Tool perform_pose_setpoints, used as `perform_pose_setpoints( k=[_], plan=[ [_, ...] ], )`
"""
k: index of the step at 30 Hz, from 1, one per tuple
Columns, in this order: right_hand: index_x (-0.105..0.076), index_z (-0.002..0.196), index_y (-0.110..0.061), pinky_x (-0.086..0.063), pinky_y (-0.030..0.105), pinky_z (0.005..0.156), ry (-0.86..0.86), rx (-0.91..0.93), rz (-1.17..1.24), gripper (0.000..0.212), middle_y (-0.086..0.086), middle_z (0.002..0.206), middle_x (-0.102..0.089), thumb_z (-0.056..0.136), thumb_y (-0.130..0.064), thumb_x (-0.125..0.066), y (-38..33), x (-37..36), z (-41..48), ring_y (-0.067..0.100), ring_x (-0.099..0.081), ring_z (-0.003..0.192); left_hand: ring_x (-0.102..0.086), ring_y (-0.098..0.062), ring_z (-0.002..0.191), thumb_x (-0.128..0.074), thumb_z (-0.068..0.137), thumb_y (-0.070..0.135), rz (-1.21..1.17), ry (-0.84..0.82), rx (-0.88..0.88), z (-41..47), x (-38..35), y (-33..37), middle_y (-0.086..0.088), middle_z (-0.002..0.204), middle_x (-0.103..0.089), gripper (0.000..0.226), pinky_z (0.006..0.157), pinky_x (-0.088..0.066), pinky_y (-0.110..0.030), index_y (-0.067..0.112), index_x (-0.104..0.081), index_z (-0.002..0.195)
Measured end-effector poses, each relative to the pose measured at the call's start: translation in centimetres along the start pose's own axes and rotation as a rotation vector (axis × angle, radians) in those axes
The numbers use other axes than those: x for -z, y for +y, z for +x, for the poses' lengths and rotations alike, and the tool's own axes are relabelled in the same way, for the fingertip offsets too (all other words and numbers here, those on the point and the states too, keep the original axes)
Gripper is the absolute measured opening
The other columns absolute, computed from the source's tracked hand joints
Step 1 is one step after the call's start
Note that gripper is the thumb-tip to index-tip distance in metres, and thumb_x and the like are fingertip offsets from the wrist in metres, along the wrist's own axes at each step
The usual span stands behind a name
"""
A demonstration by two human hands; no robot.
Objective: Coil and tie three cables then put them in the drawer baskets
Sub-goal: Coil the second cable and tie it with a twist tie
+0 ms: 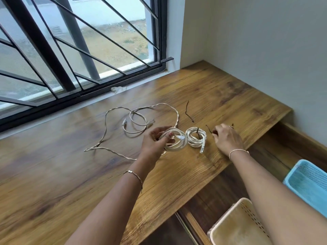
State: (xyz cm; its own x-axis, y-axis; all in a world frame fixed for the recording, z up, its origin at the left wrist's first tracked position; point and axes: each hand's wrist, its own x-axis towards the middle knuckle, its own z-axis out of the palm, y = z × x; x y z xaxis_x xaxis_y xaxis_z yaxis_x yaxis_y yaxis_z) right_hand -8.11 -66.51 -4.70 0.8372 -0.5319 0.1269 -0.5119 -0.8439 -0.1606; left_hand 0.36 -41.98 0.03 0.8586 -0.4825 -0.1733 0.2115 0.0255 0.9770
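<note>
The coil [177,145] is up in the left hand [155,142], just over the counter [70,174]. The grip is clamped on it, fingers hooked through the loops and thumb across the top, and a clear plug [181,137] pokes out near the middle of the ring.

Just beside it on the right we see the tied coil [193,139] lying flat on the counter. It has a black band round its far side, and its own plug points back toward us.

The right hand [228,138] is knuckles up, fingers curled down to the counter, grip pinched on the end of a black tie [209,129] right next to the tied coil. Something dark peeks out behind that hand, and we can't tell what it is.

Further back, a spare tie [188,112] lies on its own.

To the left, toward the window [70,50], the loose cable [106,128] sprawls uncoiled and twisted along much of its length. Two plugs sit by a small loop. Its runs slip behind the left hand and wrist, where we lose them.

At lower right, below the counter's edge, the drawer [221,188] stands open with a blue basket [307,184] and a beige basket [235,225] in it. The right forearm crosses over both baskets.
</note>
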Motion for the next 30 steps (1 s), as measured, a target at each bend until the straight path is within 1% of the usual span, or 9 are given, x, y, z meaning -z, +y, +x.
perform_pose_setpoints(
  k=[6, 10, 14, 18, 20, 23, 25, 27, 30],
  plan=[
    [-0.056, 0.098, -0.006, -0.046, 0.042, 0.076, 0.01, -0.041, 0.014, 0.009, 0.015, 0.103, -0.056, 0.094, -0.012, -0.051, -0.9, 0.0, -0.3, 0.037, -0.059, 0.093, -0.07, -0.019, 0.074, -0.067, 0.086, 0.003, -0.001, -0.008, 0.004, -0.4, -0.4, 0.5, -0.012, 0.098, -0.073, 0.02, 0.072, -0.058, -0.033, 0.016, -0.068, 0.101],
    [-0.053, 0.101, -0.013, -0.046, 0.036, 0.076, 0.017, -0.187, 0.357, 0.01, 0.01, 0.102, -0.065, 0.097, -0.02, -0.048, -2.2, 2.7, 0.5, 0.03, -0.06, 0.09, -0.069, -0.02, 0.071, -0.066, 0.086, 0.001, -0.019, 0.036, -0.024, -0.8, -0.1, 0.6, -0.012, 0.097, -0.072, 0.02, 0.07, -0.059, -0.029, 0.013, -0.068, 0.103],
    [-0.062, 0.103, -0.017, -0.054, 0.033, 0.079, -0.032, -0.007, 0.572, 0.012, 0.002, 0.1, -0.068, 0.093, -0.022, -0.058, -6.2, 6.9, 1.0, 0.019, -0.064, 0.09, -0.07, -0.02, 0.072, -0.068, 0.086, 0.005, -0.042, 0.137, -0.015, -1.1, 0.7, 0.9, -0.01, 0.095, -0.072, 0.024, 0.056, -0.054, -0.021, 0.011, -0.064, 0.108],
    [-0.071, 0.095, -0.018, -0.055, 0.031, 0.089, -0.149, 0.189, 0.79, 0.014, -0.003, 0.094, -0.072, 0.089, -0.007, -0.064, -11.6, 10.0, -0.4, 0.012, -0.068, 0.093, -0.071, -0.019, 0.067, -0.072, 0.084, 0.01, -0.005, 0.217, -0.033, -1.2, 2.2, 1.6, -0.007, 0.083, -0.072, 0.022, 0.071, -0.054, -0.042, 0.008, -0.059, 0.102],
    [-0.072, 0.092, -0.02, -0.054, 0.022, 0.087, -0.183, 0.31, 0.796, 0.021, -0.004, 0.092, -0.073, 0.086, -0.001, -0.065, -13.9, 10.9, -1.3, 0.007, -0.068, 0.091, -0.071, -0.02, 0.065, -0.073, 0.083, 0.011, 0.02, 0.259, -0.051, -1.3, 3.4, 2.1, -0.011, 0.081, -0.072, 0.022, 0.071, -0.054, -0.045, 0.003, -0.06, 0.099],
    [-0.074, 0.093, -0.018, -0.052, 0.012, 0.081, -0.18, 0.452, 0.701, 0.023, -0.008, 0.091, -0.073, 0.084, 0.001, -0.066, -17.1, 11.7, -2.7, 0.0, -0.067, 0.087, -0.07, -0.018, 0.063, -0.071, 0.083, 0.005, 0.042, 0.331, -0.085, -1.7, 5.9, 3.0, -0.018, 0.085, -0.072, 0.018, 0.058, -0.057, -0.03, -0.001, -0.062, 0.097],
    [-0.074, 0.094, -0.021, -0.054, 0.02, 0.08, -0.125, 0.529, 0.566, 0.022, -0.009, 0.093, -0.072, 0.083, -0.004, -0.067, -19.2, 11.7, -3.1, 0.002, -0.066, 0.085, -0.069, -0.016, 0.061, -0.069, 0.084, 0.002, 0.043, 0.392, -0.108, -2.2, 7.7, 3.6, -0.018, 0.086, -0.071, 0.013, 0.053, -0.055, -0.022, -0.001, -0.063, 0.095],
    [-0.074, 0.096, -0.024, -0.055, 0.027, 0.078, -0.071, 0.593, 0.442, 0.021, -0.01, 0.094, -0.07, 0.083, -0.008, -0.067, -21.1, 11.9, -3.7, 0.004, -0.063, 0.081, -0.069, -0.02, 0.065, -0.069, 0.084, 0.002, 0.032, 0.425, -0.11, -2.7, 9.2, 4.0, -0.019, 0.087, -0.07, 0.013, 0.058, -0.058, -0.025, -0.001, -0.064, 0.096],
    [-0.073, 0.101, -0.023, -0.052, 0.029, 0.079, -0.009, 0.693, 0.332, 0.021, -0.008, 0.097, -0.068, 0.087, -0.01, -0.064, -24.5, 12.6, -4.9, 0.009, -0.06, 0.083, -0.071, -0.022, 0.069, -0.069, 0.085, 0.004, 0.023, 0.469, -0.112, -3.8, 12.0, 4.6, -0.016, 0.087, -0.071, 0.016, 0.06, -0.059, -0.026, -0.001, -0.063, 0.099]
  ],
)
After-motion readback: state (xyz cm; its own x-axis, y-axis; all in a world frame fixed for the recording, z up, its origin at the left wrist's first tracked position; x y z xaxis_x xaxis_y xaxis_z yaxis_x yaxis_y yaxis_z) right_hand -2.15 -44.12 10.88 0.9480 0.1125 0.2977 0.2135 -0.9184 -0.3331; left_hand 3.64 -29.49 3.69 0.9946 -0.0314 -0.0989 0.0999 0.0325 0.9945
